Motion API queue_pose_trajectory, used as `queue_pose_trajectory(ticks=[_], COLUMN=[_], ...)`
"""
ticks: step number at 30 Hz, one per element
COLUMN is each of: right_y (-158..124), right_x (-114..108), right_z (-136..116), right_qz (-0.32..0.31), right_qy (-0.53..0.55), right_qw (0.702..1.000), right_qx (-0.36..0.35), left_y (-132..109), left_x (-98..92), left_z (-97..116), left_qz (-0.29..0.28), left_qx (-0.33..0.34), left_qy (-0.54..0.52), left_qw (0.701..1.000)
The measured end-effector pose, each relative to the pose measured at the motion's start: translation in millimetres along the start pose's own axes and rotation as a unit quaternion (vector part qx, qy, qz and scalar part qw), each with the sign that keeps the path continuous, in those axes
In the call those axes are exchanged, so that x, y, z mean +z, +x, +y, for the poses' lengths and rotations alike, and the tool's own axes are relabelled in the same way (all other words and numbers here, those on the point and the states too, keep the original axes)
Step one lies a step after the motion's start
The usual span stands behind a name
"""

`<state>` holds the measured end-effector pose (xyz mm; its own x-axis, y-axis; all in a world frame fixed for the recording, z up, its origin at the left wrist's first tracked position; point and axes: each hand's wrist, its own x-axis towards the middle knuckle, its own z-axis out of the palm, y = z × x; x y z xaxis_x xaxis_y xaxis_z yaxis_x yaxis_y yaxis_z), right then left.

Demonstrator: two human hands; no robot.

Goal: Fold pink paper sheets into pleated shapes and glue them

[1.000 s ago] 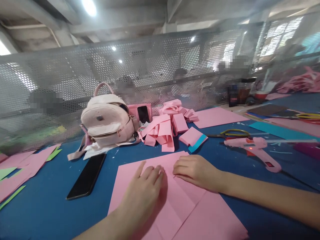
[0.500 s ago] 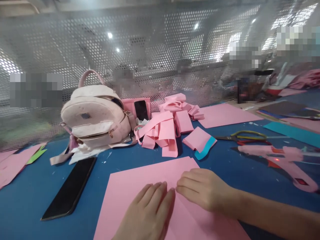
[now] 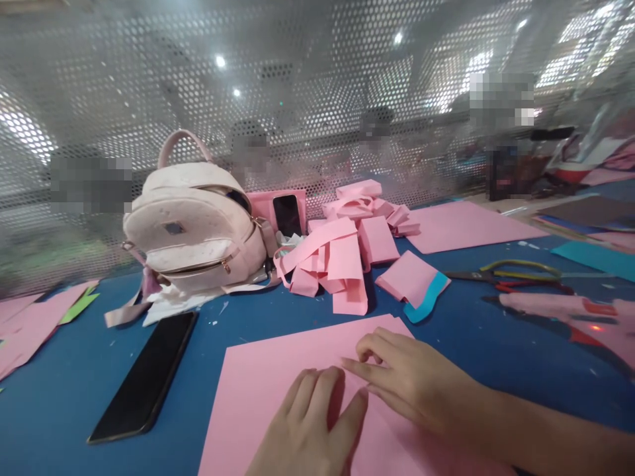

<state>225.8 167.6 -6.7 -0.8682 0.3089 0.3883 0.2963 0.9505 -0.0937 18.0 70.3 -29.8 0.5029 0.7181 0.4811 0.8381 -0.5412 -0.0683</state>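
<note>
A large sheet of pink paper (image 3: 268, 390) lies in front of me, with a slanting folded layer or edge beneath my hands. My left hand (image 3: 312, 423) rests on it, fingers bent but apart, thumb stretched toward the right hand. From the right, my right hand (image 3: 411, 377) leans over the sheet with its fingers apart, one reaching forward and another curled. The fingertips of both hands come close together near the fold. Neither hand visibly holds anything. Part of the paper is hidden under the hands.
A black phone (image 3: 146, 377) lies to the left, with a white backpack (image 3: 193, 231) behind it. Folded pink paper pieces (image 3: 342, 251) are heaped at the back. Scissors (image 3: 516, 271) and a pink glue gun (image 3: 560, 307) lie right. A perforated metal screen (image 3: 307, 79) stands behind.
My right hand has loosened, its fingers now separated and one pointing forward. The left thumb has spread away from the other fingers. The whole view has shifted slightly.
</note>
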Motion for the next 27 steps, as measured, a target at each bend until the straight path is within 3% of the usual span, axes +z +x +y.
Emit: queue_pose_trajectory(ticks=[3,8,14,21,27], right_y=[7.3,15.4,-4.3,-41.1,-52.6], right_x=[-1.1,-4.4,-1.6,-15.1,-23.7], right_z=[-0.8,-3.7,-3.6,-8.4,-14.6], right_qz=[-0.039,-0.094,-0.019,0.007,0.042], right_qy=[0.001,0.004,-0.065,-0.096,-0.128], right_qw=[0.999,0.995,0.998,0.995,0.991], right_qx=[0.001,0.03,-0.018,0.031,0.012], left_y=[0.6,1.2,4.3,5.0,4.3], left_x=[-3.3,-9.2,-15.6,-17.8,-30.9], left_z=[1.9,-5.1,-5.1,-2.3,-5.0], left_qz=[-0.006,-0.03,-0.018,-0.018,-0.105], left_qx=[-0.006,0.047,0.048,0.047,0.039], left_qy=[-0.017,-0.03,-0.054,-0.053,-0.083], left_qw=[1.0,0.998,0.997,0.997,0.99])
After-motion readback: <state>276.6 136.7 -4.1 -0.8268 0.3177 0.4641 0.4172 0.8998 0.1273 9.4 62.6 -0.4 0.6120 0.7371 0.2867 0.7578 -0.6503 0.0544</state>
